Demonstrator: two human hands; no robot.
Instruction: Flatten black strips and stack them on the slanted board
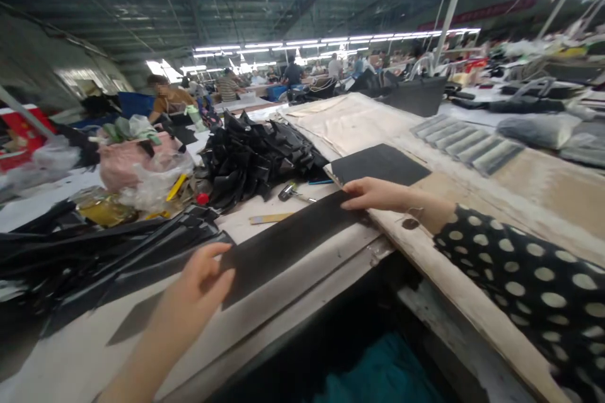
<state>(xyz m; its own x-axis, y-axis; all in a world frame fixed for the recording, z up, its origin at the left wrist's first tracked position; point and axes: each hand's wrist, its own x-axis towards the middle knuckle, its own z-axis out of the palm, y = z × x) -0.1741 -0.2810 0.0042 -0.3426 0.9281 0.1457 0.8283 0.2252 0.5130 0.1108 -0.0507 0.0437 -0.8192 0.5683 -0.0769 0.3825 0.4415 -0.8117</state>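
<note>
A long black strip (288, 240) of stiff sheet lies across the front of the worktable (302, 289). My left hand (204, 277) pinches its near-left end, thumb on top. My right hand (373, 195), in a black sleeve with white dots, rests on the far-right end of the strip with fingers together and pressed flat on it. Just beyond my right hand lies a black rectangular sheet (378, 165) on a beige board (472, 201).
A heap of black cut pieces (255, 157) sits behind the strip, with more black strips (94, 252) at left. Plastic bags (142, 170), a small metal tool (289, 191) and a wooden ruler (269, 218) lie nearby. Grey padded pieces (467, 141) lie at right. Several people work far back.
</note>
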